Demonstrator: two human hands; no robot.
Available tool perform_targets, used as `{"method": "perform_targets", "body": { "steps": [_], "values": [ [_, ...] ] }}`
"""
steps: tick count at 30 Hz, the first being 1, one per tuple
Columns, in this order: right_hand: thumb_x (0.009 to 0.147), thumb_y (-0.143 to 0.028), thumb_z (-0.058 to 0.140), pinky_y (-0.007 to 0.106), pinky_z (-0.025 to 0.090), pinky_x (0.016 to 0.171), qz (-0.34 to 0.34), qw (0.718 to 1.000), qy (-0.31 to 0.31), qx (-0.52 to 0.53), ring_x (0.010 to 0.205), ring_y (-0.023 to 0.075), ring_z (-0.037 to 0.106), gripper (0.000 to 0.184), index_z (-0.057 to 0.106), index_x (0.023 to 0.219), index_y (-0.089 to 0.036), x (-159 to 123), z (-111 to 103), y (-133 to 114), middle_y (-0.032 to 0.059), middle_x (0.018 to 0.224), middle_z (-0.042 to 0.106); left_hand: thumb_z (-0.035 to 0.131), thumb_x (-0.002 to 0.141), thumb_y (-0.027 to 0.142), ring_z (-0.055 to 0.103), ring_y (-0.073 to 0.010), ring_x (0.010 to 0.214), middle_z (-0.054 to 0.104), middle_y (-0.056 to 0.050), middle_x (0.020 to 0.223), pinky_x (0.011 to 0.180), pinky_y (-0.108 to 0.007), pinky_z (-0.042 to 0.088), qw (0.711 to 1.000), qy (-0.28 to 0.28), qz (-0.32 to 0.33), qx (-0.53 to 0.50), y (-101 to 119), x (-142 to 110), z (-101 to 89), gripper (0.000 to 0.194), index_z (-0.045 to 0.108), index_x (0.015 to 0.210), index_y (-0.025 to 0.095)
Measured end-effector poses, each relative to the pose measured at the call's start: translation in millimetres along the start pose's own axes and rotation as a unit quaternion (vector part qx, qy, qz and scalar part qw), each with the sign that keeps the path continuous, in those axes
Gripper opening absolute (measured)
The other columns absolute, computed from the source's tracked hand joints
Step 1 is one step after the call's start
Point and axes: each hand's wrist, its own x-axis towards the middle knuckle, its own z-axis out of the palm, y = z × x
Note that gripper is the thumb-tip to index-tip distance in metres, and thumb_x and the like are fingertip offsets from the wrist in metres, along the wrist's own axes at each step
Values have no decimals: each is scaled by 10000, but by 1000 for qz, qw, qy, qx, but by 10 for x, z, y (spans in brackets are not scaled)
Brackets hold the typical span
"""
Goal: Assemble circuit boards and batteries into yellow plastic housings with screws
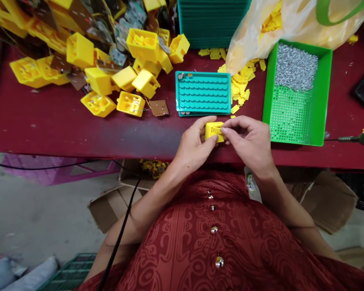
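My left hand [197, 139] grips a small yellow plastic housing [210, 130] near the table's front edge, thumb on its near side and fingers behind. Against the top of that housing, my right hand [249, 135] pinches a small flat yellow cover [217, 131] between thumb and forefinger. The cover lies at a slant over an opening; whether it is seated I cannot tell. Just beyond my hands lies a teal tray [203, 93] with scalloped rows and a few round metal cells at its corners. Loose yellow covers [239, 87] are heaped to its right.
A green basket [327, 97] of small screws [295, 66] stands at the right, with a screwdriver tip [348, 138] beside it. Yellow housings [130, 104] with wired boards pile up at the left. Stacked teal trays [212, 24] and a plastic bag [248, 36] are at the back.
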Motion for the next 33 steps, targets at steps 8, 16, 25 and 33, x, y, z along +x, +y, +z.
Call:
{"method": "perform_targets", "body": {
  "steps": [8,16,25,33],
  "values": [
    [824,-146,772,269,528,607,-8,999,-33,-28,645,112,639,56,757,811,-198,65,-73,-58,-14,732,712,745,842,232,706,-258,1171,768,-102,1296,1011,-379,593,999,-3,16,48,-2,-21,-20,464,720,1305,211],
    [868,-147,759,316,546,729,-60,997,-1,-49,803,146,671,78,726,815,-195,9,21,-139,2,792,712,698,942,374,715,-239,1045,770,-110,1233,937,-376,611,997,15,32,70,123,-56,-11,382,725,1270,179],
    [957,-298,710,287,572,669,-67,997,11,-19,706,121,668,100,772,937,-221,-45,-65,-237,5,844,749,758,911,480,768,-220,970,787,-96,1145,732,-311,677,997,-3,-36,-72,97,-57,-80,425,704,1207,181],
    [839,-392,790,277,496,674,-37,994,-78,-65,755,125,653,242,794,952,-178,3,-114,-77,37,900,763,793,873,397,738,-218,1055,773,-90,1209,888,-329,637,998,-41,3,-36,152,-159,-88,435,688,1241,190]
  ]
}}
